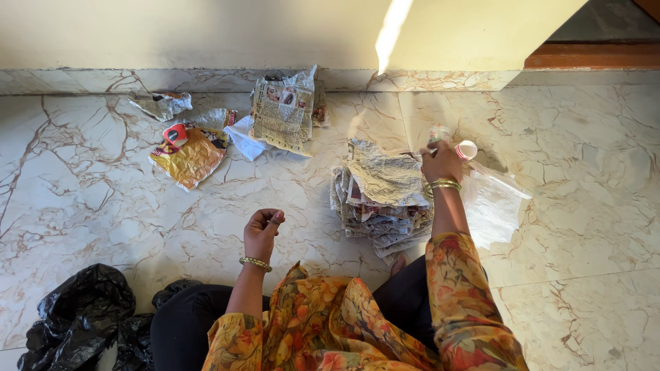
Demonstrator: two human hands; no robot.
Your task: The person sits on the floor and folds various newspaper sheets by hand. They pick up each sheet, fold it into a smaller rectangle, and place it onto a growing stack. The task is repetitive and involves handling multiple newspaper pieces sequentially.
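From the head view, the right hand (442, 163) gripped a small paper cup (466, 149) above the clear plastic bag (491, 203), just beside the newspaper stack (382, 199). The left hand (262, 232) hovered loosely curled, holding nothing, well apart from the cup. Crumpled newspaper sheets (280, 113) lay on the marble floor (103, 199) near the wall.

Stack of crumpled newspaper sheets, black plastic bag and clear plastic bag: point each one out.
Stack of crumpled newspaper sheets (382, 199), head view, top sheet's middle.
Black plastic bag (79, 312), head view, its rumpled bulk.
Clear plastic bag (491, 206), head view, its flat middle.
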